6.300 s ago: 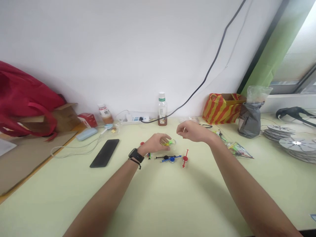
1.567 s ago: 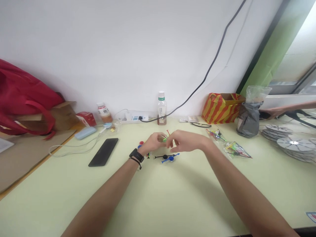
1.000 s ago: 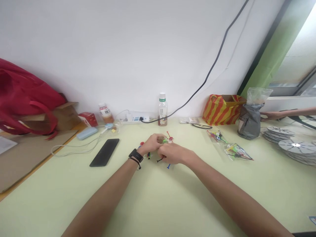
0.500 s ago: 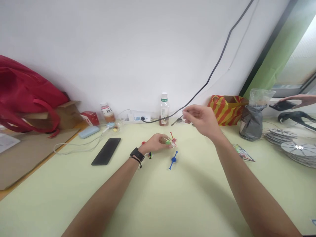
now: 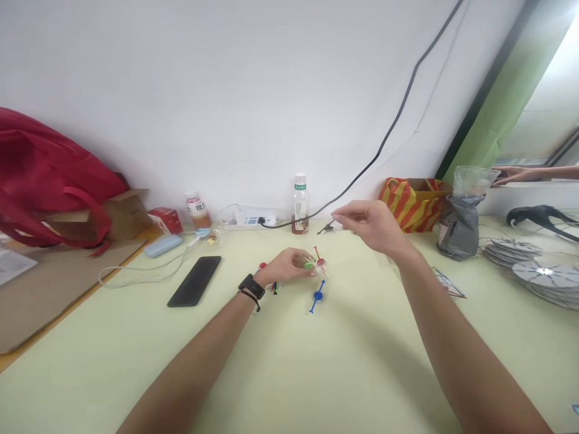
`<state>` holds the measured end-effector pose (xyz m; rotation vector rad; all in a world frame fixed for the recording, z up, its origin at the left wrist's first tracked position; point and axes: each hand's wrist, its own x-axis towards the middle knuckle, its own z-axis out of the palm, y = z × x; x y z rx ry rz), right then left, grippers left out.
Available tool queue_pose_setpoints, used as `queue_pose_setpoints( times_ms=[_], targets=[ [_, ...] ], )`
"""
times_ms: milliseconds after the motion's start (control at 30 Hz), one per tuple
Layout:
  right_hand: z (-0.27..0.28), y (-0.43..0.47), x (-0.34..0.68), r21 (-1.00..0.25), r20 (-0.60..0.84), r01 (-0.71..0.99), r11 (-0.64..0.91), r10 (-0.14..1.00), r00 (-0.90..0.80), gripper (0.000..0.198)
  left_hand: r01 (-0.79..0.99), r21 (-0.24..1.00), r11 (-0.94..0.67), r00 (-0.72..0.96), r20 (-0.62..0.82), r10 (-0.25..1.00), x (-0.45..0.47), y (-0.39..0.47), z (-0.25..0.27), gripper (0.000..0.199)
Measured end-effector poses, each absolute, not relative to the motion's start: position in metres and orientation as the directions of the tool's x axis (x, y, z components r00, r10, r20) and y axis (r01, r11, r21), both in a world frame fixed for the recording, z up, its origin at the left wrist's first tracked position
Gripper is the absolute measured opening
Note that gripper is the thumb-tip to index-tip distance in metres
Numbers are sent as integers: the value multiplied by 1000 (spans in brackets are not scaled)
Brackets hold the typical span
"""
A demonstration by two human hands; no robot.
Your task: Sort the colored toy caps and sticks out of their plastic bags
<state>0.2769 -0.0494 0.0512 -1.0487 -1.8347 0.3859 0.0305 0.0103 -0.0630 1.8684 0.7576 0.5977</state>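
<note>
My left hand, with a black watch on its wrist, is closed on a small clear plastic piece with a green disc. Right beside its fingertips is a red spinner arrow; I cannot tell whether they touch. Nearer to me a blue spinner arrow lies on the table. Under the left wrist, more small coloured pieces are partly hidden. Raised over the table, my right hand has thumb and forefinger pinched together; anything between them is too small to make out.
A phone lies to the left. At the back stand a drink bottle, a power strip and a striped bag. A black cable hangs across the wall. On the right are stacked discs and another person's hand.
My right hand has lowered slightly, its pinch kept. The left hand has barely moved. At the far right, the other person's hand has shifted left, and the dark object it held is out of sight.
</note>
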Motion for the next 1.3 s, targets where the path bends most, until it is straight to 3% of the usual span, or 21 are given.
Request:
queue_pose_setpoints(
  times_ms=[167,533,867,1033,1167,1233,1300],
  targets=[
    [47,-45,274,-571,610,596,565,777,-151,23,216,922,-321,695,86,714,33,7,-60,55],
    [26,-38,244,-527,446,737,422,876,-182,10,207,901,-382,690,142,709,40,4,-62,46],
    [34,-47,250,-423,300,815,395,910,-285,36,215,897,-385,715,124,688,38,6,-63,46],
    [39,-51,257,-461,220,774,434,901,-374,27,263,880,-395,685,118,719,36,7,-63,57],
    [47,-57,257,-462,322,739,490,869,-375,14,250,886,-390,682,125,721,36,8,-66,57],
    [50,-62,254,-453,325,681,575,818,-474,10,248,888,-387,677,127,725,35,10,-67,52],
    [49,-67,247,-457,232,604,653,743,-628,12,257,884,-391,681,121,722,34,13,-68,43]
  ],
)
